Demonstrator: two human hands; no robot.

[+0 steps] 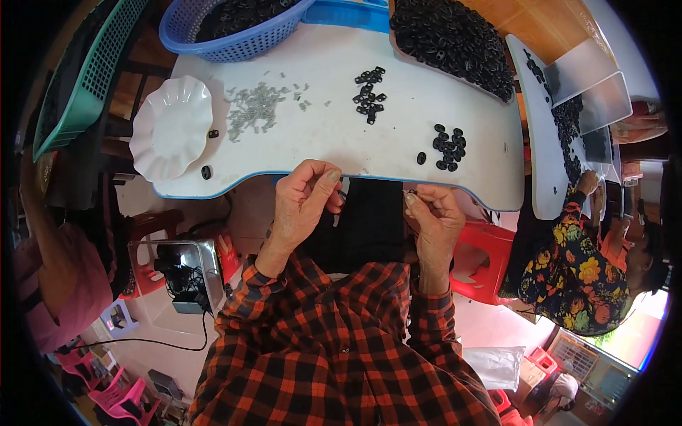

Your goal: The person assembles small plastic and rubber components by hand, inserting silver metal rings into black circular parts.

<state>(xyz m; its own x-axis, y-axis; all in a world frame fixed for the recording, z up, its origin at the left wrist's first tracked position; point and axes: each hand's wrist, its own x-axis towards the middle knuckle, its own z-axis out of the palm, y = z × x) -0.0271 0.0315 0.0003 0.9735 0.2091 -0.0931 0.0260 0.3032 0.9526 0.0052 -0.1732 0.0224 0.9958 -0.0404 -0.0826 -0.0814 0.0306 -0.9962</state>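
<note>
Just off the table's near edge, my left hand (302, 202) pinches a small black piece (343, 194) between thumb and fingers. To its right, the thumb and index finger of my right hand (437, 221) are pressed together on something small and dark, mostly hidden. On the white table (312, 64), small clear pieces (254, 110) lie scattered at the left. Black two-holed oval pieces (449, 148) form a cluster at the right, with a single oval piece (421, 157) beside it. Farther back in the middle is a pile of black pieces (369, 96).
A scalloped white plate (145, 160) sits at the left, two black pieces near it. Behind are a blue basket (234, 50) and a heaped tray of black pieces (455, 50). A co-worker in a floral top (582, 273) works at the right; another person (71, 284) is at the left.
</note>
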